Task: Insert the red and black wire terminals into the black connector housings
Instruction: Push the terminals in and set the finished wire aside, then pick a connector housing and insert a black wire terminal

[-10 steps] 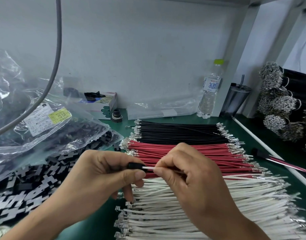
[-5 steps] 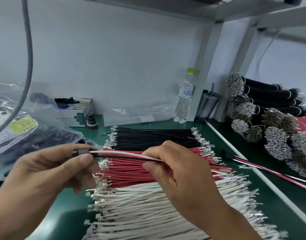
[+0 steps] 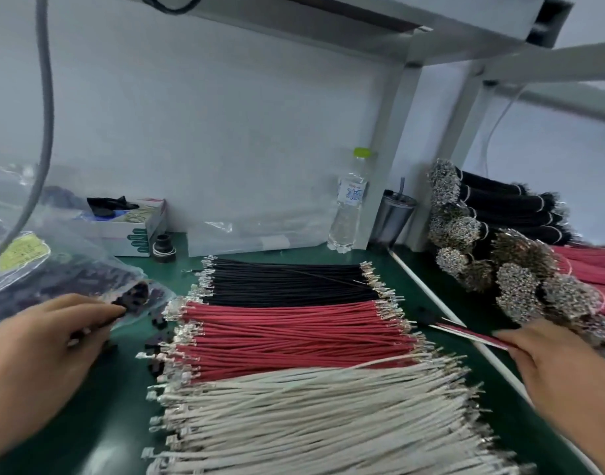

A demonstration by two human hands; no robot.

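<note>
Left hand (image 3: 37, 351) pinching black connector housing (image 3: 121, 311) near bag (image 3: 71, 269); right hand (image 3: 561, 378) gripping finished wire assembly (image 3: 465, 332) over tabletop (image 3: 122, 389); yellow bag label (image 3: 23, 252) and bottle label (image 3: 352, 193) unreadable.

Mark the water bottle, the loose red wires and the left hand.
water bottle (image 3: 349, 214): head view, on its clear body below the label.
loose red wires (image 3: 287, 332): head view, mid-length of the red row.
left hand (image 3: 37, 358): head view, on the back of the hand.
</note>
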